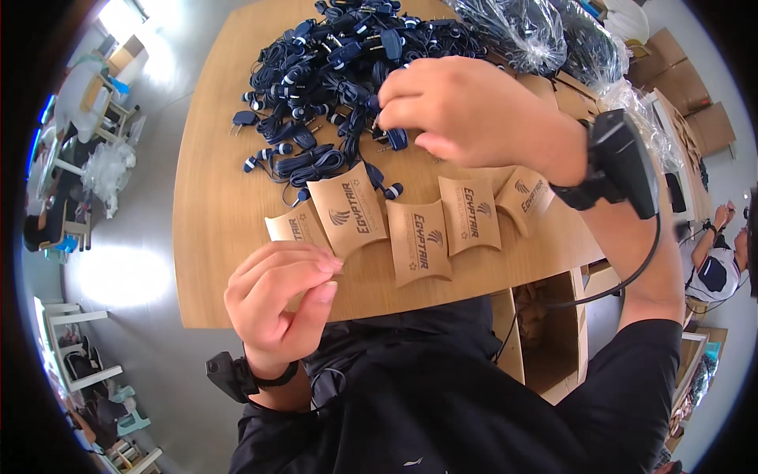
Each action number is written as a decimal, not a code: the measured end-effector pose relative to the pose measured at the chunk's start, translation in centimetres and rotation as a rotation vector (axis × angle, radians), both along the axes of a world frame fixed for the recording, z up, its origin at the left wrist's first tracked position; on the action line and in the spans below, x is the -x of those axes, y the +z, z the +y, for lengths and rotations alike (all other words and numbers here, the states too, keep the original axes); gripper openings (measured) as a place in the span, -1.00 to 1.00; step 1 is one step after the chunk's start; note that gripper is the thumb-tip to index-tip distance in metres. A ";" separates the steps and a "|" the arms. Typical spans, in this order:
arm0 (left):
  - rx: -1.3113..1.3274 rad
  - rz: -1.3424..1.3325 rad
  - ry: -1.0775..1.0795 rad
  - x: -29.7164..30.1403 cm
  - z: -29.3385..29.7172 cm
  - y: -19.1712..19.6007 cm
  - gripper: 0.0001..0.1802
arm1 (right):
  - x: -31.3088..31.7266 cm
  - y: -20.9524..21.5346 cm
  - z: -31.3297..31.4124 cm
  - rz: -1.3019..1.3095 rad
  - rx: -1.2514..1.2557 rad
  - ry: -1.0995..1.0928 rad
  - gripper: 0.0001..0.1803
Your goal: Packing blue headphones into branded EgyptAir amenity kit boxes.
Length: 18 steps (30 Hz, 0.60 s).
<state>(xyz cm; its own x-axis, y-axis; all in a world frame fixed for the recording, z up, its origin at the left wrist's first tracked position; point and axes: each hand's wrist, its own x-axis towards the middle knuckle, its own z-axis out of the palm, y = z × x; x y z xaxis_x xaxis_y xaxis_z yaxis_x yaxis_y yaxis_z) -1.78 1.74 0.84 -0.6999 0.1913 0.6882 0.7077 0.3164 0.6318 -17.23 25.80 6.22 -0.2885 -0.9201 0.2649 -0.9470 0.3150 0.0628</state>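
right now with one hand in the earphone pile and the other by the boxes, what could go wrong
1. The right hand reaches into the tangled pile of earphones; pulling one bundle may drag neighbours along.
2. The left hand is at the leftmost pillow box, near the table edge, and could nudge it off.

A packing workroom: heaped earphones (332, 71), cardboard pouches (418, 241), other work tables (95, 87).

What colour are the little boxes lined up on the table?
The little boxes are light brown cardboard with dark print, seen in the head view.
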 end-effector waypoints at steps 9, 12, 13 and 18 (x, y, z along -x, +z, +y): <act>0.044 0.012 -0.004 -0.4 -0.1 0.0 -0.74 | 0.6 0.4 -3.7 0.277 -0.117 0.126 -0.86; 0.021 0.019 -0.016 -0.4 0.0 0.0 -0.75 | 0.7 0.5 -3.8 0.339 -0.212 0.091 -0.87; 0.012 0.024 -0.017 -0.3 -0.1 0.0 -0.75 | 0.9 0.0 -3.9 0.349 -0.134 0.116 -0.89; 0.029 0.040 -0.012 -0.4 -0.3 -0.3 -0.75 | 0.6 -0.3 -4.2 0.384 -0.137 0.121 -0.93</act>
<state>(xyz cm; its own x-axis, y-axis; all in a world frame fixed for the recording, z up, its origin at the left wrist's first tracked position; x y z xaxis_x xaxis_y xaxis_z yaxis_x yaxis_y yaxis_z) -1.41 1.45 0.55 -0.6691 0.2201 0.7098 0.7364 0.3255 0.5931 -17.87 21.58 5.87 -0.0802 -0.9755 0.2049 -0.8761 0.1670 0.4523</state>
